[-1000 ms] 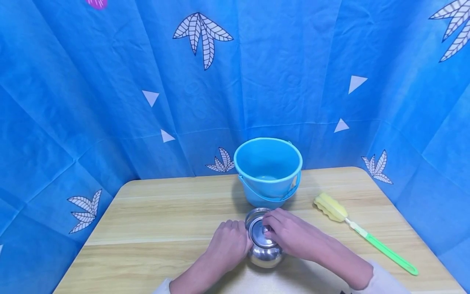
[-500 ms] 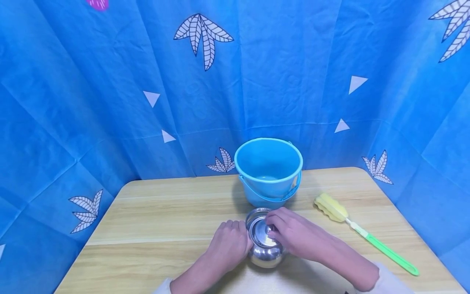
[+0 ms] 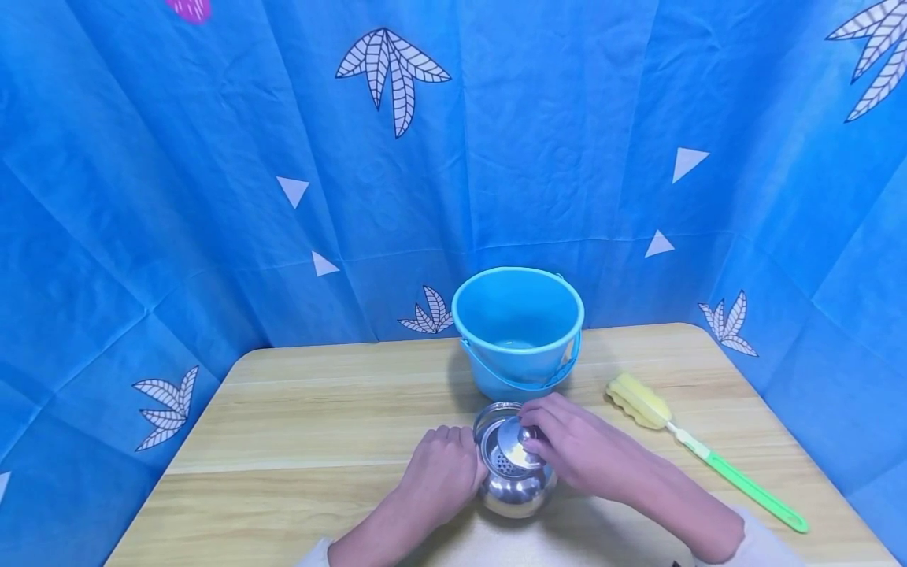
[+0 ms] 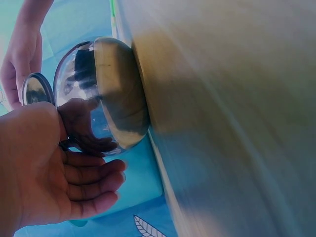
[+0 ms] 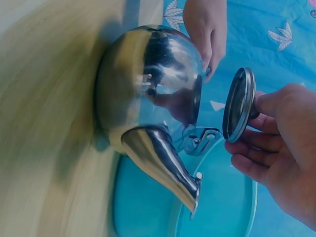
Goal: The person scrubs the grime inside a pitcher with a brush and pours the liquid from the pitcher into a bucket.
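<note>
A shiny steel teapot (image 3: 515, 498) stands upright on the table; its curved spout (image 5: 160, 165) shows in the right wrist view. My right hand (image 3: 584, 449) pinches the knob of the round steel lid (image 5: 239, 104), which is tilted and apart from the teapot's mouth. Through that mouth a perforated strainer (image 3: 505, 465) is partly visible. Against the teapot's left side, my left hand (image 3: 441, 471) holds it near the rim, with its fingers bent. The thumb's contact is hidden in the left wrist view.
A light-blue bucket (image 3: 517, 367) with its handle hanging down stands just behind the teapot. To the right lies a sponge brush (image 3: 737, 477) with a yellow head and green handle. A blue patterned curtain (image 3: 538, 142) surrounds the wooden table (image 3: 319, 409).
My right hand has lifted and tilted the lid off the teapot's mouth, moving slightly right, so the strainer inside shows. My left hand has stayed in place.
</note>
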Motion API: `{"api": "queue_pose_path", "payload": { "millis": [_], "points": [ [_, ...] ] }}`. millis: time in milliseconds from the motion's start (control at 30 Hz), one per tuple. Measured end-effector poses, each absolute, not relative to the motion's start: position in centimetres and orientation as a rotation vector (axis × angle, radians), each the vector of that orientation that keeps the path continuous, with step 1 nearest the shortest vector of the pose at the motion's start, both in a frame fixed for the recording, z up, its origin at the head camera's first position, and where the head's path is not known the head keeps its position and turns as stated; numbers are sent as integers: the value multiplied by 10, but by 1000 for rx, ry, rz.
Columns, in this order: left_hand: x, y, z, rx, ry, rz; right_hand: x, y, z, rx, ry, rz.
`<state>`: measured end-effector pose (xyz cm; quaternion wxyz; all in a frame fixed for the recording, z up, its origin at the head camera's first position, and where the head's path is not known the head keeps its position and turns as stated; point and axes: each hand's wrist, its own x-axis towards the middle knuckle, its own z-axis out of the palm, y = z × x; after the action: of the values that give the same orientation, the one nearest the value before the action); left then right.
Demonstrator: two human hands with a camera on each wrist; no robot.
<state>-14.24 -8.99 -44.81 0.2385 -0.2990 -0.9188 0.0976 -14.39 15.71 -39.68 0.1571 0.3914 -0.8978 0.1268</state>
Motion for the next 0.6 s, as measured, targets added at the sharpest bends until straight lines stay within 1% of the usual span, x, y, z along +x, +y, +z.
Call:
{"api": "queue_pose_path", "payload": {
  "millis": [600],
  "points": [
    [-142,-90,-449,-818,-2525,307,-145,174,-395,999,-2575,367]
  ]
}}
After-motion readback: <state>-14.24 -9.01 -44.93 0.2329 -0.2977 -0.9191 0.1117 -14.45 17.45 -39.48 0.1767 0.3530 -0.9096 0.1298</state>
